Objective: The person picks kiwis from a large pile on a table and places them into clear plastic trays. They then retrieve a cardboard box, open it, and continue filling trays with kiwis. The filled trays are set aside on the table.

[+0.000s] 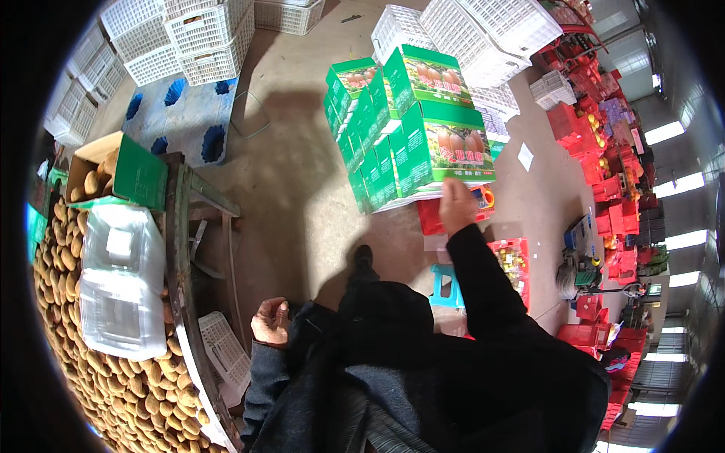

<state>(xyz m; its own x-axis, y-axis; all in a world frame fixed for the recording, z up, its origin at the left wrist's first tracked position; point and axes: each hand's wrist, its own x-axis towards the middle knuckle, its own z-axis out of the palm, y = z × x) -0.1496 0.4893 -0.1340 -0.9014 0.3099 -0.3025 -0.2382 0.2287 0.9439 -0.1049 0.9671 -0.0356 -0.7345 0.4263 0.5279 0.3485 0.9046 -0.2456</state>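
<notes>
The green-sided fruit carton lies straight ahead of the right hand, its near edge by the fingertips, so of the 2 hands this one is nearer; I cannot tell whether it grips. Farther back and left, the left hand hangs curled narrow, nothing visible inside.

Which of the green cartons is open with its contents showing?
The far-left green carton, beside the clear plastic containers; brown fruit shows inside it, whereas the stacked green cartons look closed.
</notes>
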